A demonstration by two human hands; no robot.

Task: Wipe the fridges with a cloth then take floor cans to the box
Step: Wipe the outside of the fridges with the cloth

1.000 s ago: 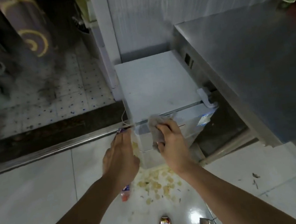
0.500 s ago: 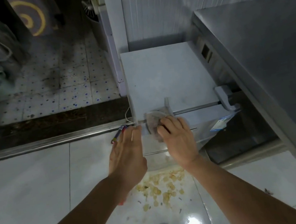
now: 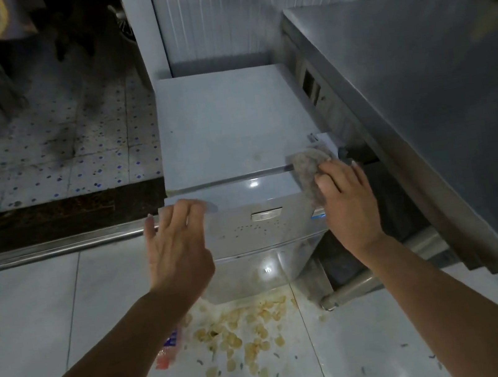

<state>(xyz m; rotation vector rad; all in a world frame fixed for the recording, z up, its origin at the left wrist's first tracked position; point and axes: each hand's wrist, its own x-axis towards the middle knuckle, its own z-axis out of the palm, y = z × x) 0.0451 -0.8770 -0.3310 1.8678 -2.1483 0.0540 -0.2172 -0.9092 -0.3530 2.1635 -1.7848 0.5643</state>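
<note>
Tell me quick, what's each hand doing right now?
Left hand: open, fingers straight, fingertips on the small fridge front edge.
Right hand: holding the grey cloth at the fridge's right front corner.

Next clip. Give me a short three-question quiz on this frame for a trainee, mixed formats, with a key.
1. True or false: the left hand holds the cloth.
2. Where on the small fridge is the cloth pressed? A. front left corner B. front right corner C. back edge
3. Fill in: the floor in front of the fridge is littered with spilled ____.

Key
1. False; the right hand holds it, and the left rests open at the front left edge.
2. B
3. chips
</note>
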